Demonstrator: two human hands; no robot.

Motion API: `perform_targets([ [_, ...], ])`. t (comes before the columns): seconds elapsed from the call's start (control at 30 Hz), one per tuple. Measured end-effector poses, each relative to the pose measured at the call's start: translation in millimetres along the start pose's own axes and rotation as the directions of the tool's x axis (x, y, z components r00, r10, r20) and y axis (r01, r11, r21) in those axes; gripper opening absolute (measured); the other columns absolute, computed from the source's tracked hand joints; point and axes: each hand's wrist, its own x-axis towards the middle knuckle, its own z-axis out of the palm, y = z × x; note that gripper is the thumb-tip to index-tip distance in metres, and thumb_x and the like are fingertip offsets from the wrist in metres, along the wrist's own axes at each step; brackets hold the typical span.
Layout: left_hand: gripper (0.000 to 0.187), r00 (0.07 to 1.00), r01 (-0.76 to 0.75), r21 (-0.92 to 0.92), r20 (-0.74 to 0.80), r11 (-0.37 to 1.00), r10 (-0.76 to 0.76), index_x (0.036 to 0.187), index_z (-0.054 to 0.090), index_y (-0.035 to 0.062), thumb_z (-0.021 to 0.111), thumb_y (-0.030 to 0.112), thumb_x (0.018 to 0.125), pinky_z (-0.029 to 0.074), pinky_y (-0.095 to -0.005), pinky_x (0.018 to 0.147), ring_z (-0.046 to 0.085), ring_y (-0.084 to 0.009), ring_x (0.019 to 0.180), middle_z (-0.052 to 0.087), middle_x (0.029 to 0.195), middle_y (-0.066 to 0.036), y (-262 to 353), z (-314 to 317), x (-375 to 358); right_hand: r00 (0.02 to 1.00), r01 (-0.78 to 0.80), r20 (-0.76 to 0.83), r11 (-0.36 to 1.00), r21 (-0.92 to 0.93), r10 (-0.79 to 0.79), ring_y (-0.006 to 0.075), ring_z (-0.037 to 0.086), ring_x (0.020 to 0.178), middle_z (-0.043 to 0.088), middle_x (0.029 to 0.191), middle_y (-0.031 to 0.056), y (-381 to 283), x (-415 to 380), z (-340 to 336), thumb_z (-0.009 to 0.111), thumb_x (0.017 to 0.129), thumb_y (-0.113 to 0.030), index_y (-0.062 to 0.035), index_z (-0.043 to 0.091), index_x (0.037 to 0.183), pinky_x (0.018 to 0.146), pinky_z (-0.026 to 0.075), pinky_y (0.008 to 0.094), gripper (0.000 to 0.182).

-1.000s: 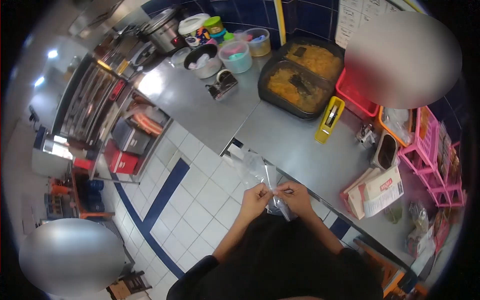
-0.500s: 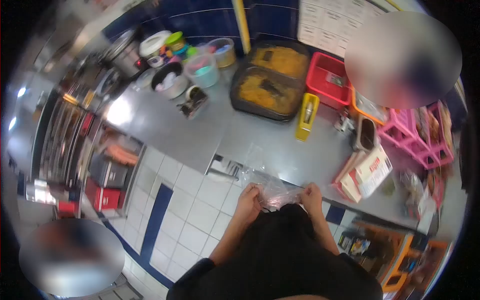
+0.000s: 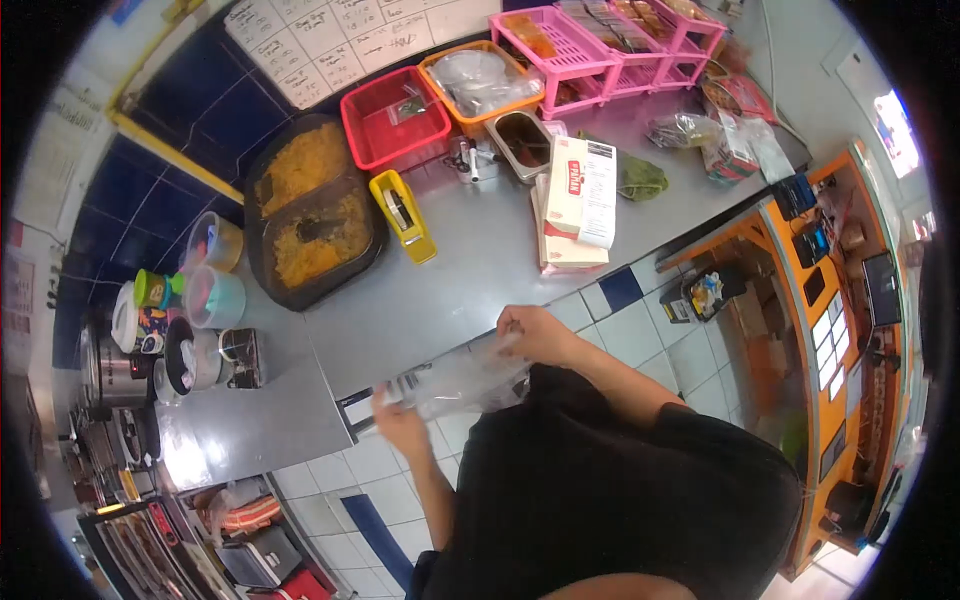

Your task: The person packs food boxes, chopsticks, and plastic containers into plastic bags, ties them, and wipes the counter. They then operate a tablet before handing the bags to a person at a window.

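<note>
A clear plastic bag (image 3: 462,384) stretches between my two hands in front of my body, at the front edge of the metal counter (image 3: 455,305). My left hand (image 3: 402,428) pinches its left end, slightly blurred. At the upper right end, my right hand (image 3: 540,336) grips the bag with fingers closed. Whatever may be inside the bag cannot be made out. Beyond my right hand, two stacked cardboard food boxes (image 3: 572,250) lie on the counter, with a white paper slip (image 3: 598,200) on the top one.
A yellow tape dispenser (image 3: 418,243) stands beside a black two-part tray (image 3: 335,285) of orange-yellow food. Behind are a red basket (image 3: 360,120), an orange basket (image 3: 440,98) and pink racks (image 3: 560,62). Plastic tubs (image 3: 215,300) sit left; an orange wooden shelf (image 3: 790,290) stands right.
My view has turned to the right. The bag remains between my hands; now it slants, with my right hand higher and farther forward and my left hand lower.
</note>
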Motion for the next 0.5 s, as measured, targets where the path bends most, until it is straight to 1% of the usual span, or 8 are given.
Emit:
perform_targets([
  [0.07, 0.054, 0.983, 0.095, -0.101, -0.147, 0.990, -0.110, 0.125, 0.055, 0.0034, 0.046, -0.012, 0.074, 0.043, -0.0311, 0.059, 0.044, -0.0146, 0.060, 0.050, 0.073, -0.005, -10, -5, 4, 0.977, 0.211, 0.112, 0.918, -0.335, -0.184, 0.0071, 0.052, 0.067, 0.059, 0.076, 0.0004, 9, -13, 0, 0.081, 0.076, -0.014, -0.0056, 0.060, 0.088, 0.055, 0.038, 0.0246, 0.025],
  [0.17, 0.062, 0.912, -0.206, 0.144, -0.330, 0.968, 0.243, 0.127, 0.058, 0.0037, 0.040, -0.013, 0.070, 0.037, -0.0277, 0.053, 0.038, -0.0112, 0.056, 0.048, 0.072, -0.003, 28, -8, 0, 0.999, 0.054, -0.005, 0.997, -0.054, -0.054, 0.0153, 0.061, 0.078, 0.066, 0.083, 0.0085, -21, -38, -16, 0.078, 0.076, -0.009, -0.0030, 0.059, 0.092, 0.066, 0.049, 0.0305, 0.025],
  [0.23, 0.059, 0.925, -0.181, -0.116, -0.356, 0.977, 0.129, 0.125, 0.059, 0.0037, 0.043, -0.011, 0.070, 0.041, -0.0273, 0.055, 0.038, -0.0099, 0.057, 0.044, 0.071, -0.001, 6, -2, 6, 0.972, 0.205, -0.084, 0.967, -0.151, -0.219, 0.0147, 0.061, 0.079, 0.067, 0.084, 0.0081, -19, -51, -14, 0.077, 0.076, -0.009, -0.0033, 0.059, 0.092, 0.070, 0.049, 0.0315, 0.025],
  [0.27, 0.054, 0.956, -0.022, -0.170, -0.293, 0.985, -0.029, 0.126, 0.059, 0.0040, 0.040, -0.007, 0.077, 0.043, -0.0269, 0.054, 0.044, -0.0113, 0.059, 0.051, 0.080, -0.006, 8, -3, 2, 0.926, 0.331, -0.094, 0.907, -0.261, -0.365, 0.0140, 0.061, 0.081, 0.067, 0.084, 0.0077, -18, -56, -10, 0.077, 0.076, -0.008, -0.0036, 0.059, 0.091, 0.074, 0.050, 0.0325, 0.024],
  [0.3, 0.049, 0.959, 0.137, -0.198, -0.219, 0.971, -0.180, 0.127, 0.058, 0.0044, 0.036, -0.004, 0.084, 0.045, -0.0265, 0.053, 0.050, -0.0126, 0.062, 0.057, 0.089, -0.010, 19, -7, 3, 0.928, 0.318, -0.131, 0.924, -0.210, -0.349, 0.0135, 0.059, 0.079, 0.065, 0.082, 0.0064, -19, -61, -10, 0.077, 0.076, -0.007, -0.0038, 0.059, 0.090, 0.073, 0.049, 0.0323, 0.024],
  [0.37, 0.046, 0.922, 0.158, -0.409, -0.266, 0.899, -0.283, 0.127, 0.059, 0.0058, 0.038, -0.001, 0.086, 0.041, -0.0274, 0.047, 0.047, -0.0128, 0.057, 0.052, 0.080, -0.007, 56, -6, -3, 0.916, 0.317, -0.199, 0.933, -0.172, -0.348, 0.0129, 0.058, 0.078, 0.062, 0.080, 0.0050, -23, -67, -13, 0.077, 0.076, -0.007, -0.0041, 0.058, 0.090, 0.072, 0.049, 0.0322, 0.023],
  [0.47, 0.044, 0.918, 0.035, -0.426, -0.344, 0.904, -0.197, 0.123, 0.059, -0.0010, 0.057, -0.002, 0.079, 0.049, -0.0269, 0.059, 0.050, -0.0120, 0.063, 0.048, 0.076, -0.002, -11, -26, 20, 0.940, 0.294, -0.134, 0.943, -0.154, -0.315, 0.0148, 0.058, 0.075, 0.061, 0.077, 0.0031, -22, -71, -11, 0.079, 0.077, -0.015, -0.0056, 0.059, 0.088, 0.068, 0.047, 0.0302, 0.025],
  [0.5, 0.044, 0.845, 0.258, -0.614, -0.232, 0.746, -0.483, 0.125, 0.058, -0.0016, 0.058, 0.004, 0.081, 0.050, -0.0297, 0.066, 0.054, -0.0173, 0.074, 0.054, 0.089, -0.007, -3, -41, 20, 0.935, 0.312, -0.184, 0.950, 0.023, -0.303, 0.0130, 0.054, 0.073, 0.053, 0.073, 0.0025, -16, -70, -12, 0.076, 0.078, -0.010, -0.0042, 0.056, 0.087, 0.067, 0.046, 0.0307, 0.023],
])
